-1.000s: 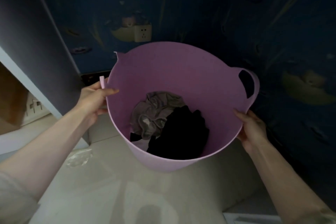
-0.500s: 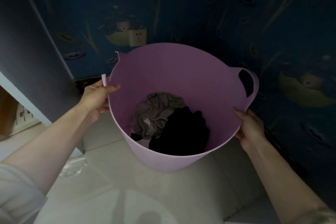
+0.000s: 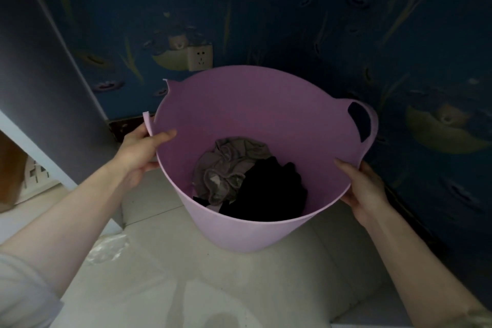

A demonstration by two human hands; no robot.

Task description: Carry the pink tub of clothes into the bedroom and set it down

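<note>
The pink tub (image 3: 247, 114) is in front of me, low over the pale tiled floor, near a dark blue wall; I cannot tell whether its base touches the floor. A crumpled grey garment (image 3: 226, 165) and a black garment (image 3: 269, 189) lie in its bottom. My left hand (image 3: 141, 149) grips the tub's left rim beside a torn handle stub, thumb inside. My right hand (image 3: 364, 189) holds the right rim just below the intact loop handle (image 3: 370, 125).
The blue patterned wall (image 3: 292, 21) with a white socket (image 3: 199, 57) stands right behind the tub and runs along the right. A dark panel (image 3: 40, 74) rises at left with a white edge. A clear plastic wrapper (image 3: 109, 247) lies on the floor (image 3: 239, 287).
The tub has sunk a little and the view has tipped, so the wall socket now sits higher in frame. Both hands keep the same grip on the rim.
</note>
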